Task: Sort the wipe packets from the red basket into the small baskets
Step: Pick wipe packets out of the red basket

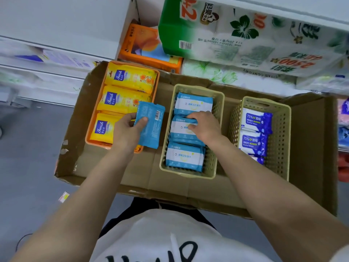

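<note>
Left hand (126,129) fingers pinch a light-blue wipe packet (150,125), barcode side up, held over the gap between the orange basket (88,135) of yellow packets and the middle beige basket (211,165). Right hand (204,127) fingers curl onto the middle blue-white packet (181,133) in that basket, probably making room. Step: placing blue packets; next, slot the held one in beside its matches. Right beige basket (279,140) holds alcohol wipes. All sit in a cardboard tray (311,148) on grey floor, tissue packs behind. Red basket not identifiable.
</note>
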`<act>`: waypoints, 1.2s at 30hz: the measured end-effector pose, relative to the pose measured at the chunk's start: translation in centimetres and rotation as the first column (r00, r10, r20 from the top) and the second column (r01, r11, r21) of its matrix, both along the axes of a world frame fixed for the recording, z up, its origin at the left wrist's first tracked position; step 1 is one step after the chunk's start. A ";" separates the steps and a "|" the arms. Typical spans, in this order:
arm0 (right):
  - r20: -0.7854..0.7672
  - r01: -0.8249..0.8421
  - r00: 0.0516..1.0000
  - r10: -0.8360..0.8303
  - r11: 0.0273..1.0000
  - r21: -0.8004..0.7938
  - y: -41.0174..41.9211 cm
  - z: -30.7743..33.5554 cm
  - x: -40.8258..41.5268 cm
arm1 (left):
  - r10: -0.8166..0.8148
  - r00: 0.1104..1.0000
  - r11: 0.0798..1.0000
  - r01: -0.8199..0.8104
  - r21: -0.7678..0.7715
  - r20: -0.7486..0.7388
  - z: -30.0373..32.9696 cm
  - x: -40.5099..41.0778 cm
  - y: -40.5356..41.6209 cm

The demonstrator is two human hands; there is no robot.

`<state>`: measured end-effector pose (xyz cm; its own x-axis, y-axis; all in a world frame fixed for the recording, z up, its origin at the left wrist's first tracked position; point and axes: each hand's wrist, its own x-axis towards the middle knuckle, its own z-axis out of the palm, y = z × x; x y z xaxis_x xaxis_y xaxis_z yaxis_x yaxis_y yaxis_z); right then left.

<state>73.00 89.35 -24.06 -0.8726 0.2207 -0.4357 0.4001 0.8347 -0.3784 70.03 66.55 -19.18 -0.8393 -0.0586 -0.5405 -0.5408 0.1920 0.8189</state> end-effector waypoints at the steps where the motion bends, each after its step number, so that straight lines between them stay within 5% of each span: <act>1: 0.003 -0.010 1.000 0.009 1.000 0.026 -0.2 0.1 0.1 | -0.002 1.000 1.000 0.001 0.006 0.010 -0.1 0.2 -0.1; 7: 0.025 -0.060 0.998 0.057 0.989 0.135 -0.5 0.8 0.5 | -0.051 0.998 0.998 0.050 0.042 0.022 -0.2 0.8 0.2; 9: -0.134 0.148 0.980 -0.148 0.989 -0.012 -1.0 2.0 0.6 | -0.088 0.996 0.993 0.086 0.081 0.024 0.0 0.9 0.6; 11: -0.007 0.428 0.875 -0.483 0.782 -0.453 -1.7 4.6 0.5 | -0.137 0.990 0.983 0.131 0.131 0.036 0.3 1.2 1.2; 13: 0.337 0.537 0.823 -0.457 0.432 -0.725 -2.1 6.6 0.8 | -0.189 0.981 0.970 0.180 0.164 0.039 0.3 1.5 2.0; 14: 0.372 0.518 0.840 -0.396 0.379 -0.767 -2.3 7.1 1.2 | -0.208 0.977 0.965 0.200 0.167 0.035 0.3 1.7 2.4; 20: 0.037 0.453 0.753 -0.657 0.478 -0.753 -2.5 6.8 3.0 | -0.187 0.981 0.982 0.189 0.029 -0.054 0.8 1.9 4.1; 23: -0.201 0.244 0.884 -0.423 0.782 -0.573 -2.7 6.6 3.9 | -0.247 0.961 0.932 0.201 0.301 0.122 2.2 2.1 5.0; 25: -0.230 0.034 0.960 -0.161 0.880 -0.474 -3.1 6.7 4.6 | -0.264 0.951 0.918 0.196 0.344 0.162 2.3 2.1 5.4; 27: -0.198 -0.027 0.976 -0.093 0.846 -0.533 -3.1 6.6 5.0 | -0.225 0.966 0.942 0.181 0.284 0.130 1.8 2.0 5.1; 31: -0.192 0.264 0.882 -0.430 0.789 -0.554 -1.5 6.4 4.9 | -0.154 0.970 0.956 0.098 0.276 0.188 1.5 2.2 4.2; 33: -0.082 0.274 0.921 -0.380 0.786 -0.554 -0.8 6.4 4.7 | -0.191 0.965 0.946 0.131 0.297 0.182 1.5 2.3 4.0; 36: 0.138 0.375 0.912 -0.387 0.648 -0.663 -0.8 6.2 4.5 | -0.173 0.970 0.951 0.119 0.285 0.172 1.3 2.3 4.0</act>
<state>77.52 88.52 -17.82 -0.7859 0.1945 -0.5870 0.6143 0.1373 -0.7770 72.38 70.57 -17.90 -0.7058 0.2281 -0.6707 -0.6760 0.0663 0.7339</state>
